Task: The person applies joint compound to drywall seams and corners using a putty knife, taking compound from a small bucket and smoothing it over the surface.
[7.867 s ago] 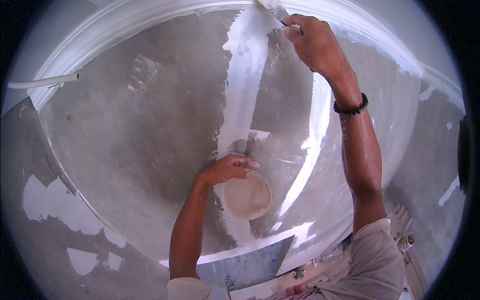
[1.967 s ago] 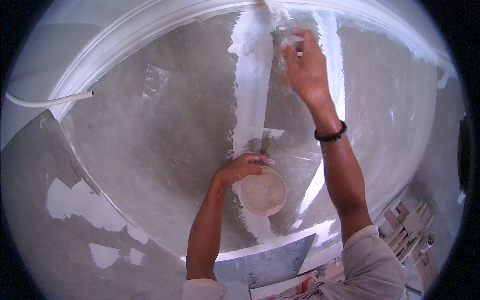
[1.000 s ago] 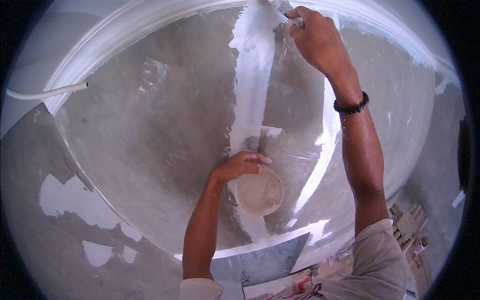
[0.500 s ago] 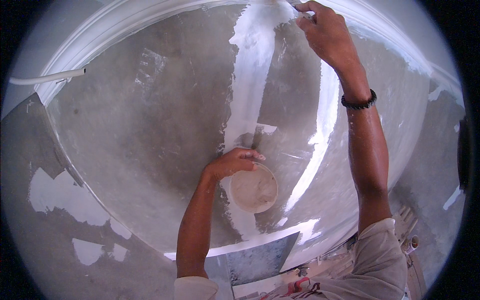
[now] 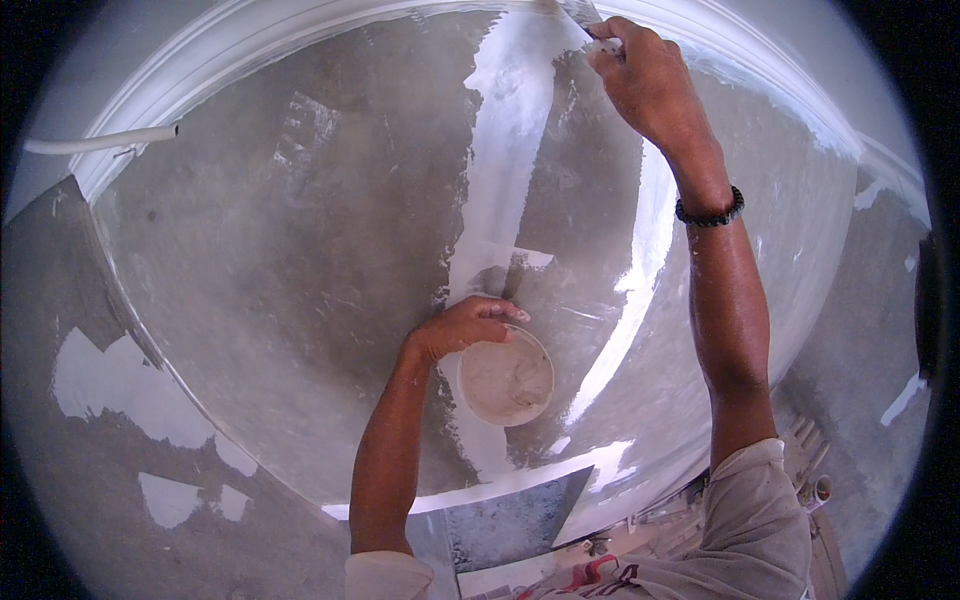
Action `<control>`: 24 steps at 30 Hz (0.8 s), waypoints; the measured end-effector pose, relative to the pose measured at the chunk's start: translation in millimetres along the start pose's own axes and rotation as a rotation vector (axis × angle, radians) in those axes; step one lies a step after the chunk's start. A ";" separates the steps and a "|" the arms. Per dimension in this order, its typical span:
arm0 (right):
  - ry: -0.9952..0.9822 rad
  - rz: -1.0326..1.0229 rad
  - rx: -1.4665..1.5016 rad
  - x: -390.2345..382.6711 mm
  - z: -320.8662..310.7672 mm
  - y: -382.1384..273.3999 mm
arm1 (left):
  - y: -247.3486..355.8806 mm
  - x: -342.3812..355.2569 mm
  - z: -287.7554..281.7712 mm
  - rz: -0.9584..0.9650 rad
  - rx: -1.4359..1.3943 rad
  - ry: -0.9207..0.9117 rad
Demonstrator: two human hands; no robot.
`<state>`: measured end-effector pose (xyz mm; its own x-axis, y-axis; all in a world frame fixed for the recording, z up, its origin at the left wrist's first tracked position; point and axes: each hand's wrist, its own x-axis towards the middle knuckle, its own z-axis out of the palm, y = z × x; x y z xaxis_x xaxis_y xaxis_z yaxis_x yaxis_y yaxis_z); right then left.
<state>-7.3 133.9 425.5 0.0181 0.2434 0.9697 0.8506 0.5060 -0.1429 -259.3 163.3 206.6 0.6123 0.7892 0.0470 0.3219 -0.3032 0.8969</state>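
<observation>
My left hand (image 5: 462,328) grips the rim of a round tub (image 5: 551,380), thumb inside the edge and fingers over the far side. Smooth off-white putty (image 5: 495,375) fills the tub, with a rough scooped patch at its right. High up, my right hand (image 5: 655,92) is closed round a putty knife (image 5: 577,13). Its blade lies at the top of a wide white putty strip (image 5: 498,150) on the grey wall (image 5: 330,230), just under the moulding. Fingers cover the knife's handle.
White moulding (image 5: 215,45) curves along the wall's top. A pale pipe (image 5: 110,142) juts out at the left. A second white strip (image 5: 632,290) runs down behind my right forearm. Planks and a small tin (image 5: 820,490) lie below at the lower right.
My right hand has come slightly lower, and more of the knife blade shows. My left hand and the tub stay nearly in place.
</observation>
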 end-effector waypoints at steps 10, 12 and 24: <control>-0.014 -0.030 -0.038 -2.5 2.3 0.5 | -2.9 0.6 -0.5 0.025 0.008 -0.003; 0.028 -0.071 -0.006 -2.8 2.4 4.5 | 0.0 0.9 1.0 0.031 0.026 0.001; -0.049 0.019 0.014 -19.4 30.0 9.7 | -0.8 1.7 -0.5 -0.004 0.055 -0.011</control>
<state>-15.1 158.9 399.4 0.0084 0.2931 0.9560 0.8429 0.5124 -0.1645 -258.9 165.1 206.1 0.6191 0.7844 0.0383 0.3635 -0.3294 0.8714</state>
